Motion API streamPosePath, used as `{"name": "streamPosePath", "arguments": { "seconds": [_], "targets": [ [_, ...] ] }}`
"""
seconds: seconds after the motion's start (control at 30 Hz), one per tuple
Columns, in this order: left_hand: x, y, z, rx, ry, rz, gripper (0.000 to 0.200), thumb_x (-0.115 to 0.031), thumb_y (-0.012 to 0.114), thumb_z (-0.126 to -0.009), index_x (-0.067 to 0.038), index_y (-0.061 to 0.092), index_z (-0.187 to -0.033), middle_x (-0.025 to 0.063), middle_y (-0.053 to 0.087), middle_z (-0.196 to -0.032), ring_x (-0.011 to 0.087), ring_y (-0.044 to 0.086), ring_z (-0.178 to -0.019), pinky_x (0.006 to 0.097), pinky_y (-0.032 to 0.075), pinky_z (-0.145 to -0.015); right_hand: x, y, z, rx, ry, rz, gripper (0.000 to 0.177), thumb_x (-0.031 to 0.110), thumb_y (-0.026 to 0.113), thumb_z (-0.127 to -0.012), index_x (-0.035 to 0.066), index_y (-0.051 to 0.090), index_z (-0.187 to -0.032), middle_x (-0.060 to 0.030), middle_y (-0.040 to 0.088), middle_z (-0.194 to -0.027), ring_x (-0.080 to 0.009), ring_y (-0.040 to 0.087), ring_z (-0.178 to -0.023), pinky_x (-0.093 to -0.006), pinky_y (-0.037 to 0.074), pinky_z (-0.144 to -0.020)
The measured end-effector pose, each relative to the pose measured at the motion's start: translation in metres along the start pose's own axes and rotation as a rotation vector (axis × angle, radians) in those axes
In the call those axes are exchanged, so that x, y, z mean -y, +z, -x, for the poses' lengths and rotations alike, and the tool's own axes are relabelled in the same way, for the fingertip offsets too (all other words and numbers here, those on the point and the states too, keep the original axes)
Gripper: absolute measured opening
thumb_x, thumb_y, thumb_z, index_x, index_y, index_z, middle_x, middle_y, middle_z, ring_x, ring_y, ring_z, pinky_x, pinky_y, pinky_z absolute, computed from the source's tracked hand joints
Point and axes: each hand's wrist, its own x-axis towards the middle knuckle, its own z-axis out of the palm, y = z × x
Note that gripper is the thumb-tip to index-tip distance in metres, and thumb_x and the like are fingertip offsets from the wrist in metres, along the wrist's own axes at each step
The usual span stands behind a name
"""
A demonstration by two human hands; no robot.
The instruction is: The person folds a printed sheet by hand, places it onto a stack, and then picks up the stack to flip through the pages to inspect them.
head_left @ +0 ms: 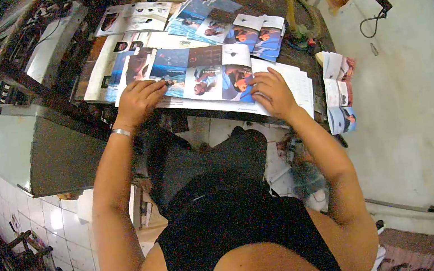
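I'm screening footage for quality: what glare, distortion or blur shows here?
Head view: wide-lens distortion, with black corners; head view: bright glare on the floor tiles; head view: speckled noise on the black top; head view: left hand and right hand fairly clear, but small print on the printed sheets too soft to read.

Your left hand (141, 102) and right hand (274, 92) hide parts of the printed sheets (204, 75), whose text is too small to read. The upper-left machinery (40, 55) is cut off.
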Motion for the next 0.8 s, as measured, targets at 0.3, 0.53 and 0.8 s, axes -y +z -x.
{"name": "streamPosePath", "arguments": {
  "seconds": [0.3,0.53,0.8],
  "targets": [
    [0.004,0.001,-0.002,-0.009,-0.007,0.029,0.030,-0.014,0.064,-0.087,-0.016,0.075,-0.115,-0.0024,0.075,-0.124,0.0184,0.071,-0.106,0.0356,0.055,-0.090,-0.009,0.018,-0.001,0.039,0.043,-0.009,0.028,0.033,0.080,-0.082,0.017,0.071,-0.102,-0.0055,0.066,-0.125,-0.0287,0.056,-0.132,-0.0590,0.032,-0.121],
    [0.007,0.014,0.011,0.016,-0.072,0.094,0.029,-0.019,0.069,-0.087,-0.020,0.072,-0.116,-0.0007,0.073,-0.130,0.0225,0.069,-0.114,0.0417,0.055,-0.095,0.003,0.014,-0.007,0.112,0.080,0.085,0.053,0.032,0.080,-0.083,0.018,0.063,-0.132,-0.0104,0.052,-0.150,-0.0331,0.045,-0.144,-0.0598,0.028,-0.123],
    [0.009,-0.013,0.014,0.140,-0.454,0.375,0.066,-0.015,0.071,-0.079,-0.011,0.059,-0.143,0.0177,0.065,-0.138,0.0379,0.060,-0.128,0.0462,0.046,-0.113,0.014,0.010,-0.021,0.425,0.071,0.302,0.084,0.026,0.072,-0.094,0.025,0.028,-0.166,-0.0152,0.017,-0.174,-0.0412,0.018,-0.159,-0.0649,0.014,-0.127]
  ]
}}
